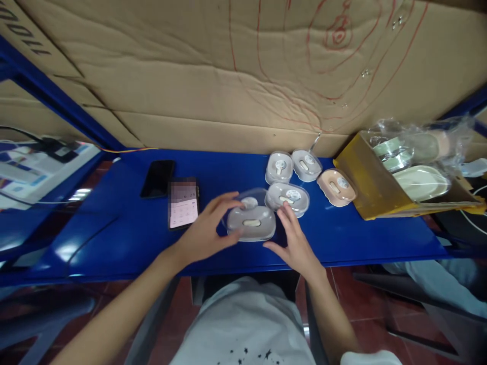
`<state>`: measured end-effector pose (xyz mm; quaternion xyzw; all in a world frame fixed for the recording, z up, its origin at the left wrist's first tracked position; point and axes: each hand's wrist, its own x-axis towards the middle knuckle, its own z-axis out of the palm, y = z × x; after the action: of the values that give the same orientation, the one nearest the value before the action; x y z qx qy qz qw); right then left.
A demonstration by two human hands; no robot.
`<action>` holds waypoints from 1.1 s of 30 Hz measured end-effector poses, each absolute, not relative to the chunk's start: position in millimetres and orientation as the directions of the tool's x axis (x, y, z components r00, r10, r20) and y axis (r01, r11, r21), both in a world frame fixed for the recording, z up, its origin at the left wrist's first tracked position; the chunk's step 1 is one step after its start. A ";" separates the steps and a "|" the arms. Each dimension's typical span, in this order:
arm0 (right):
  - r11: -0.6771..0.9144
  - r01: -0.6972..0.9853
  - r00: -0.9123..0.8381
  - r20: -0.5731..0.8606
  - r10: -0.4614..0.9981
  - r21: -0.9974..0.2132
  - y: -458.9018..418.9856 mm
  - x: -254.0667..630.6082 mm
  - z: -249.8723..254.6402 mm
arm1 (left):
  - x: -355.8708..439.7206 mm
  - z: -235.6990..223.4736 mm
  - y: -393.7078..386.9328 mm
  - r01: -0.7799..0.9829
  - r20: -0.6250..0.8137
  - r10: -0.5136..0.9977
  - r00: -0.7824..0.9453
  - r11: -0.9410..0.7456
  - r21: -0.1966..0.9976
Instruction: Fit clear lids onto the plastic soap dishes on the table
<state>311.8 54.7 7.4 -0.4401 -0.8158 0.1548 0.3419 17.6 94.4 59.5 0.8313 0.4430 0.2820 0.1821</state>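
In front of me on the blue table sits a grey oval plastic box [251, 232], soap-dish-like, with a pale oval piece at its middle. A clear lid [249, 193] with a round sticker appears raised and tilted at its back edge. My left hand [207, 230] curves round the left end, fingers at the lid and thumb by the box's front. My right hand [294, 241] is open with fingers apart, right of the box. Its fingertips overlap the front of another lidded grey box [292, 195]; contact I cannot tell.
Two more lidded grey boxes [279, 167] and a pinkish one [337, 187] stand behind and to the right. An open carton [352, 177] holds plastic-wrapped pieces. Two phones lie at left, one dark [157, 178], one lit [183, 210]. A cardboard wall [190, 116] stands behind.
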 end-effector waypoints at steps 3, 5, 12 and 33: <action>0.592 0.618 -0.431 0.406 0.806 -0.518 56.0 311.3 6.1 | 17.9 44.9 78.5 0.560 0.273 0.789 0.550 -0.591 0.581; 0.595 0.631 -0.446 0.395 0.803 -0.498 55.9 311.4 5.3 | 20.6 35.7 79.7 0.547 0.302 0.776 0.554 -0.613 0.570; 0.614 0.683 -0.427 0.465 0.775 -0.396 53.2 312.2 5.4 | 17.5 23.4 80.4 0.565 0.293 0.773 0.562 -0.618 0.547; 0.394 0.798 -0.198 0.418 0.887 -0.456 73.1 379.9 17.7 | 11.6 17.6 32.8 0.616 0.254 0.811 0.527 -0.570 0.543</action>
<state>379.9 73.1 17.7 -0.5462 -0.7710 0.0691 0.3200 11.6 32.8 17.6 0.8511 0.4193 0.2466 0.1974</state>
